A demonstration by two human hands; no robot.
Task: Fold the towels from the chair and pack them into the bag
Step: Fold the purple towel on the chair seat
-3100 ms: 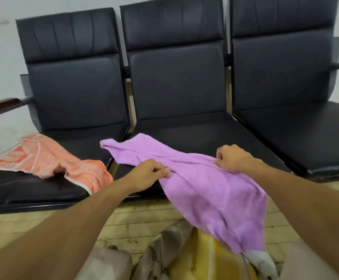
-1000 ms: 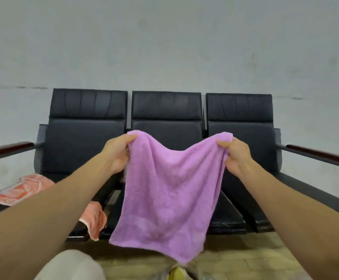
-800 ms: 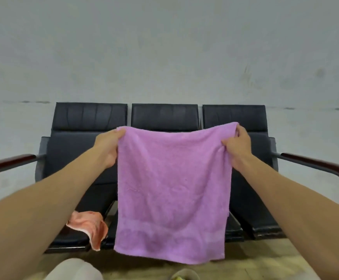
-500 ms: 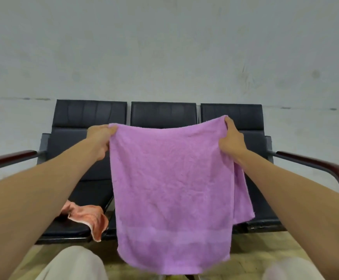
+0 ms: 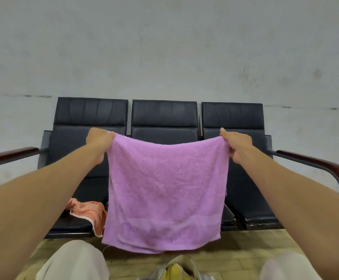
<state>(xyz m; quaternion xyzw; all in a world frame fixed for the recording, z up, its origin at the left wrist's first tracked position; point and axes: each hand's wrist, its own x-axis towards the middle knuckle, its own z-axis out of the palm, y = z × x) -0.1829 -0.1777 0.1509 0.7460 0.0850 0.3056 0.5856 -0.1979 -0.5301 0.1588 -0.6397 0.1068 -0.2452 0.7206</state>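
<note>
A purple towel (image 5: 165,195) hangs in the air in front of the black three-seat chair (image 5: 164,118), doubled over into a squarish shape. My left hand (image 5: 98,141) grips its upper left corner. My right hand (image 5: 235,145) grips the upper right corner. An orange towel (image 5: 88,212) lies crumpled on the left seat, partly hidden by my left arm and the purple towel. The bag (image 5: 176,269), yellow inside, shows at the bottom edge between my knees.
Wooden-topped armrests stand at the left (image 5: 9,156) and right (image 5: 316,164) ends of the chair. A grey wall (image 5: 164,47) rises behind it. The floor (image 5: 235,257) is pale wood planks.
The towel came off the middle seat and was stretched out in the air. Since half a second ago it has been doubled over, and my hands moved apart and lower.
</note>
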